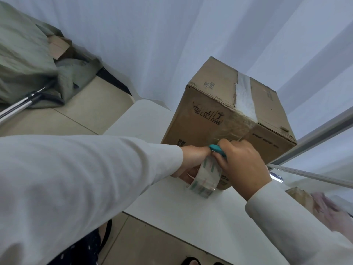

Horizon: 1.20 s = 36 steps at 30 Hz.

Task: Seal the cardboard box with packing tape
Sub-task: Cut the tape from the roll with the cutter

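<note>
At the far left one heap of crumpled grey-green cloth [28, 60] lies on the beige tiled floor [84, 111], with one small open brown carton [57, 47] poking out of it and two shiny metal tubes [21, 104] slanting from beneath it. White pleated curtains [152, 35] hang behind.

Two hands, both in pale long sleeves, meet in the middle over one white smooth tabletop [191, 213]. The left hand [191, 159] grips one roll of clear packing tape [205, 179], printed with green and red dashes, fingers through its core. The right hand [242, 161] is closed on one teal-handled tool [217, 149], pressed against the roll's upper edge; whether it is scissors or a cutter is unclear. The hands touch each other there.

Just behind them stands one tall brown corrugated cardboard box [219, 104] on the tabletop, touching the hands at its near face. One strip of glossy clear tape [245, 96] runs along its top seam and down the near face toward the hands. Three black handling symbols are printed on the left side.

At the right a metal frame rail [324, 129] crosses diagonally.
</note>
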{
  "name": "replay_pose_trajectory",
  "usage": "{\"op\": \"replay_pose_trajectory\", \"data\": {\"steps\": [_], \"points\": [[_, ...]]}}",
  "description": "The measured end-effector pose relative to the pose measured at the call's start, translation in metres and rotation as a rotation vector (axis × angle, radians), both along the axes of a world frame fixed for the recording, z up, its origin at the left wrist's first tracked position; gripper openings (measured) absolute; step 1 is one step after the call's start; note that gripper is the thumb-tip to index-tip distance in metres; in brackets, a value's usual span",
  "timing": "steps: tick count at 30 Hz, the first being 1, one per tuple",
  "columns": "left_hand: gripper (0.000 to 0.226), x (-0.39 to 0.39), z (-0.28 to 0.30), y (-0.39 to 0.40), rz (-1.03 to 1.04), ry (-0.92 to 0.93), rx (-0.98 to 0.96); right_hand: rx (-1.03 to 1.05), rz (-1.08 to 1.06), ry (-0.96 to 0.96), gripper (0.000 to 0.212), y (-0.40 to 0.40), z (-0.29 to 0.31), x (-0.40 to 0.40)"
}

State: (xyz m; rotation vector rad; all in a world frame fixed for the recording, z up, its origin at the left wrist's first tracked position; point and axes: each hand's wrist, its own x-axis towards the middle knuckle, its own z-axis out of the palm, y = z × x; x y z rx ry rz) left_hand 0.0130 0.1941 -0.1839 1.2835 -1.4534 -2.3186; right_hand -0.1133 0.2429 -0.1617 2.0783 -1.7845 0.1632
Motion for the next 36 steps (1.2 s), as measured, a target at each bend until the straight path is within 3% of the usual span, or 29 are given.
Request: {"op": "replay_pose_trajectory", "data": {"steps": [9,36], "points": [[0.034,-0.0041,0.0015,0.0033,0.052,-0.015,-0.032,-0.030,0.029,0.003,0.019,0.0020,-0.0041,-0.0014],[0.033,-0.0068,0.0068,0.0068,0.095,0.008,0.009,-0.020,0.037,0.048,0.022,0.0052,-0.0054,-0.0057]]}}
